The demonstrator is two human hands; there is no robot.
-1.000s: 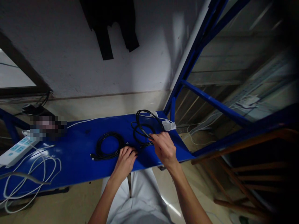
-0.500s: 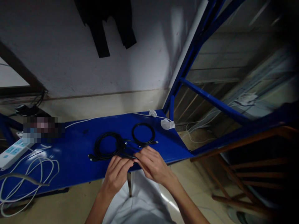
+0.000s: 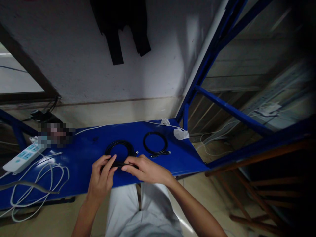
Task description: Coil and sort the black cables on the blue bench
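Observation:
A larger coil of black cable (image 3: 119, 143) lies on the blue table (image 3: 81, 164) in front of me. My left hand (image 3: 101, 172) has its fingers closed on the near left side of this coil. The near right side of it is pinched by my right hand (image 3: 144, 168), beside a small metal plug end. Parts of the coil are hidden behind my fingers. Right of it, a thinner black cable ring (image 3: 166, 141) rests flat on the table, its plugs at the near edge, touched by neither hand.
On the left are a white power strip (image 3: 24, 156) and loops of white cable (image 3: 50, 171). White crumpled pieces (image 3: 181, 134) sit at the table's back right corner. A blue metal frame (image 3: 232, 110) and a wooden chair (image 3: 259, 166) stand to the right.
My left hand has moved left along the coil, and my right hand has shifted left onto its near side. The whole view has shifted slightly.

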